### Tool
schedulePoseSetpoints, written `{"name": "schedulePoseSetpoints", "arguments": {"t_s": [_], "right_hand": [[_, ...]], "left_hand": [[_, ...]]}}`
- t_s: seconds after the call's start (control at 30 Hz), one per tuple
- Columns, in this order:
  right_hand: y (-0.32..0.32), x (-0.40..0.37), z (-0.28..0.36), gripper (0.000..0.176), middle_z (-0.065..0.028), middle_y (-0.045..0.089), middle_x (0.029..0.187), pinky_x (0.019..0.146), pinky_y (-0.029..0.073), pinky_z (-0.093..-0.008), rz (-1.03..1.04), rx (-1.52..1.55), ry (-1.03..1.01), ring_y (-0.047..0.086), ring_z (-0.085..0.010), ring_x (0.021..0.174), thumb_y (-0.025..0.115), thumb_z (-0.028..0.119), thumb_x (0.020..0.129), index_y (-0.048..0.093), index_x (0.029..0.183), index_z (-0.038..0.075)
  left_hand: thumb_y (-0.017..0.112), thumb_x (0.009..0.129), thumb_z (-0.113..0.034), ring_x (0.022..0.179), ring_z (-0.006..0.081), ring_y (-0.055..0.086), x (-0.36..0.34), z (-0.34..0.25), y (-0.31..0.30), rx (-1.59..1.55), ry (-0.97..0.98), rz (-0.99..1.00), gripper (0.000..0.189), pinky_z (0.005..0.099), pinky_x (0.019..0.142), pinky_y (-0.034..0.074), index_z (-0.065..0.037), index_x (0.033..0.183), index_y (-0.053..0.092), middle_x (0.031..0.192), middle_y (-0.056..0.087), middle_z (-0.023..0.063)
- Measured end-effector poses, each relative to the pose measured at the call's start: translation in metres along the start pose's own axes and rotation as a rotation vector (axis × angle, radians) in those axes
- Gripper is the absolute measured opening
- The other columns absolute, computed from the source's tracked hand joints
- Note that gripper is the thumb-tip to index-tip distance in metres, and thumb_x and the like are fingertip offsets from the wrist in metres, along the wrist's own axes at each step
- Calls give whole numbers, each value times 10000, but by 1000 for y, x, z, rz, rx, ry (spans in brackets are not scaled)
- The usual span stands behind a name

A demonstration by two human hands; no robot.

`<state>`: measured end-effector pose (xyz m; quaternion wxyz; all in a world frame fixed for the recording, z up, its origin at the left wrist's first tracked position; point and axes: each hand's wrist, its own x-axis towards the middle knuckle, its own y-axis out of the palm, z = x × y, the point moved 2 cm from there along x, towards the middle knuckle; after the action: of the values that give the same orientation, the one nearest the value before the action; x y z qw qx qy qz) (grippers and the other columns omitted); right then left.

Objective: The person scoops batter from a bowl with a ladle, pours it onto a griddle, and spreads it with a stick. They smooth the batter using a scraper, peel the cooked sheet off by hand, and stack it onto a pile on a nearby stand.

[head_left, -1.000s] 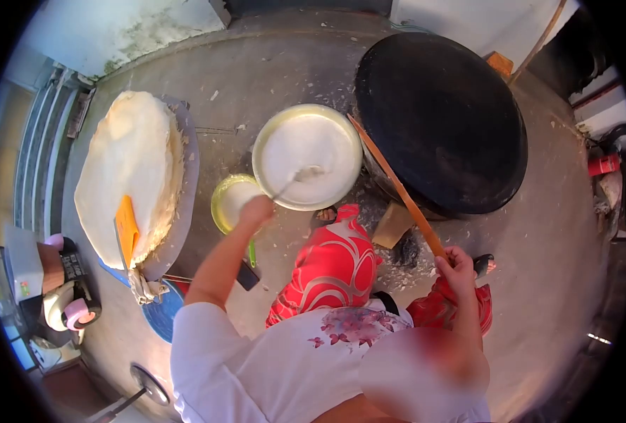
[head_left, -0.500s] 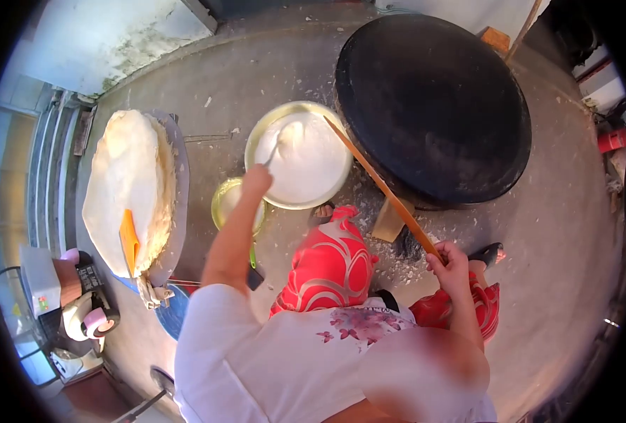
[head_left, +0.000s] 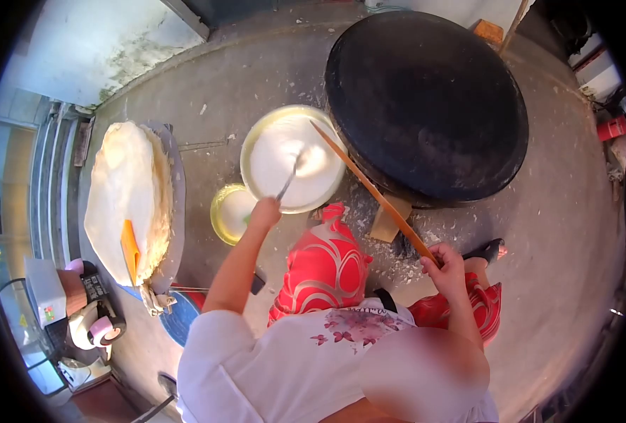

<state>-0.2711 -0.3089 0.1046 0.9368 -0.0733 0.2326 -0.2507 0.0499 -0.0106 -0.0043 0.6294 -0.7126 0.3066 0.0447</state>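
Note:
My left hand [head_left: 265,211] is closed around the handle of a ladle [head_left: 289,179], whose head is dipped in white batter [head_left: 274,151]. The batter fills a wide pale basin [head_left: 249,134] on the floor. In my right hand [head_left: 445,269] is the near end of a long, flat wooden spatula [head_left: 376,195]. Its tapered tip reaches over the basin's right side. Just right of the basin sits a large round black griddle [head_left: 425,106], its surface bare. A smaller yellow-green bowl [head_left: 218,220] with white contents is close to my left forearm.
At left, a tall stack of thin pale flatbreads [head_left: 119,187] rests on a round board, with an orange-and-metal scraper [head_left: 130,243] on top. A blue round container [head_left: 180,319] is below it. A wooden block [head_left: 387,224] and scattered flakes lie by the griddle's near edge.
My left hand has drawn back toward my body, and the ladle's head has moved nearer and to the right through the batter. My right hand holds the spatula in nearly the same pose.

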Motion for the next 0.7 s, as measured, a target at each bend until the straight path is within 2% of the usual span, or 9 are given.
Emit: {"name": "schedulePoseSetpoints", "arguments": {"t_s": [0.1, 0.2, 0.3, 0.33, 0.37, 0.43, 0.57, 0.63, 0.7], "right_hand": [[2, 1, -1, 131, -41, 596, 689, 539, 442, -201, 7, 12, -8, 557, -71, 581, 613, 12, 767, 521, 858, -9], [1, -2, -1, 132, -43, 597, 687, 541, 447, -203, 17, -20, -16, 563, -73, 587, 612, 12, 767, 522, 862, -10], [5, -4, 1, 133, -42, 598, 686, 545, 447, -202, -5, -52, -20, 564, -74, 590, 611, 14, 767, 527, 866, -11], [5, -2, 1, 133, -41, 596, 685, 548, 445, -201, -5, -33, -12, 563, -73, 592, 610, 16, 768, 528, 869, -10], [4, -1, 1, 132, -40, 594, 684, 551, 444, -200, -2, -14, -5, 561, -73, 594, 609, 19, 769, 530, 871, -9], [4, -3, 1, 133, -41, 594, 684, 550, 442, -201, -5, -13, -11, 560, -73, 594, 608, 22, 770, 530, 873, -8], [2, -3, -2, 130, -45, 595, 687, 548, 440, -203, 1, -93, -43, 560, -75, 595, 606, 30, 775, 528, 872, -6], [5, -4, 2, 125, -43, 595, 686, 546, 438, -204, 8, -78, -26, 559, -75, 594, 605, 31, 776, 528, 868, -6], [8, -2, 3, 121, -41, 594, 686, 543, 436, -204, -8, -53, -27, 558, -75, 593, 604, 32, 777, 528, 863, -7]], "left_hand": [[524, 747, -168, 848, 351, 582, -4, 56, -33, 82, -80, 62, 193, 430, 746, 457, -19, 823, 622, 902, 607, 195], [527, 741, -161, 818, 352, 588, 22, 37, -70, 126, -177, -8, 177, 423, 725, 467, -23, 803, 618, 862, 611, 194], [506, 728, -138, 800, 357, 584, 60, 16, -6, 25, 94, -215, 158, 434, 728, 458, -18, 777, 598, 817, 599, 205], [483, 751, -151, 836, 357, 577, 39, -6, -1, 99, 120, -95, 179, 434, 746, 453, -21, 788, 601, 854, 596, 212], [471, 764, -163, 858, 350, 573, 7, -16, -7, -63, 41, -62, 193, 431, 754, 452, -24, 770, 606, 887, 597, 208], [470, 769, -173, 860, 347, 576, -19, 11, -13, -24, -101, 58, 206, 430, 757, 454, -24, 770, 613, 901, 602, 199], [476, 762, -175, 862, 351, 576, 10, 25, -57, 147, -162, 125, 210, 431, 765, 454, -23, 783, 619, 903, 606, 192], [491, 764, -161, 851, 351, 577, 20, -2, -58, 67, -139, -105, 184, 420, 753, 455, -15, 763, 601, 864, 605, 200], [488, 755, -150, 848, 340, 579, 41, 0, 4, 62, 3, -140, 179, 423, 753, 455, -12, 789, 599, 865, 603, 200]]}}
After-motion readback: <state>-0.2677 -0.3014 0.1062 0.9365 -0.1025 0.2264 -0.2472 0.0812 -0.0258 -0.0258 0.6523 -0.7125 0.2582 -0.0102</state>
